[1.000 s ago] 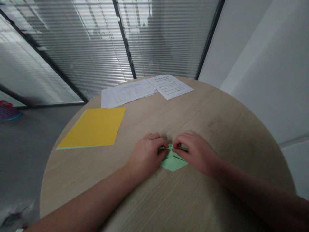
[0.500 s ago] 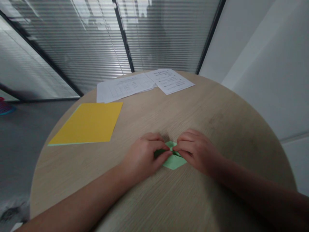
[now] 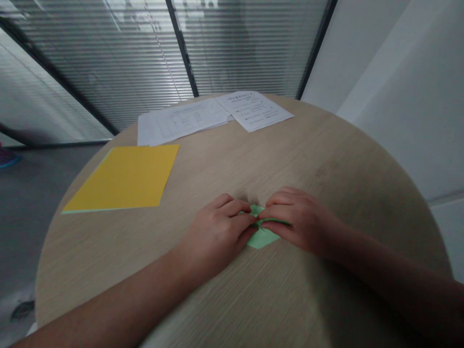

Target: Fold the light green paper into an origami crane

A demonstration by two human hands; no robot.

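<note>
A small piece of folded green paper (image 3: 261, 239) lies on the table in front of me, with a raised fold across its middle. From the left, my left hand (image 3: 219, 229) pinches the fold between thumb and fingers. My right hand (image 3: 299, 220) grips the same fold from the right, a green edge showing between its thumb and forefinger. The fingertips of both hands almost meet at the paper's centre. Both sides of the green paper are partly hidden under my fingers.
Yellow sheets (image 3: 125, 178) with a pale green edge beneath lie at the left of the round wooden table (image 3: 224, 169). Printed white papers (image 3: 184, 121) overlap along the far edge. Beyond stand a glass partition with blinds (image 3: 235, 53) and a white wall (image 3: 402, 96) on the right.
My fingers have shifted along the green paper, and its fold now stands up between the right thumb and forefinger. The whole view has tilted slightly downward.
</note>
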